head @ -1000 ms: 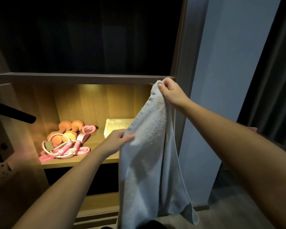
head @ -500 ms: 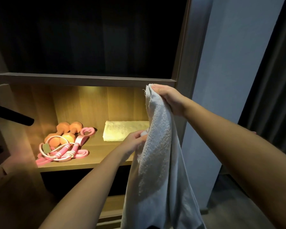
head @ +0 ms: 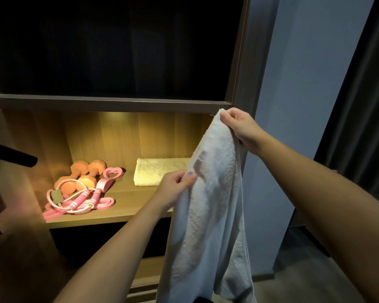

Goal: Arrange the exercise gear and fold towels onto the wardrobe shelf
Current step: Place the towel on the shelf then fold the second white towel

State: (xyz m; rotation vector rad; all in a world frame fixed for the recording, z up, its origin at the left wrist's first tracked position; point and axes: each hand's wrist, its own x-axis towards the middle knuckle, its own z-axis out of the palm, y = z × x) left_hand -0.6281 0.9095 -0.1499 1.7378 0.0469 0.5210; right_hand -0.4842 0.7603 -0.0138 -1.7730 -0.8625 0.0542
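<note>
A white towel (head: pixel 210 211) hangs unfolded in front of the wardrobe. My right hand (head: pixel 241 127) pinches its top corner up by the upper shelf edge. My left hand (head: pixel 175 189) pinches the towel's left edge lower down. On the lit wooden shelf (head: pixel 123 215) a folded towel (head: pixel 153 171) lies at the back, partly hidden by the hanging one. To the left lie orange dumbbells (head: pixel 83 173), a pink skipping rope (head: pixel 79 200) and a pink heart-shaped grip (head: pixel 113 172).
A dark compartment (head: pixel 118 47) sits above the lit shelf, and another dark opening lies under it. A black handle (head: pixel 11 156) sticks out at the left. A grey wall panel (head: pixel 293 106) and a dark curtain (head: pixel 363 106) stand to the right.
The towel and both hands shifted right, uncovering more of the folded towel. My left hand has slid along the towel's edge; my right hand keeps the top corner.
</note>
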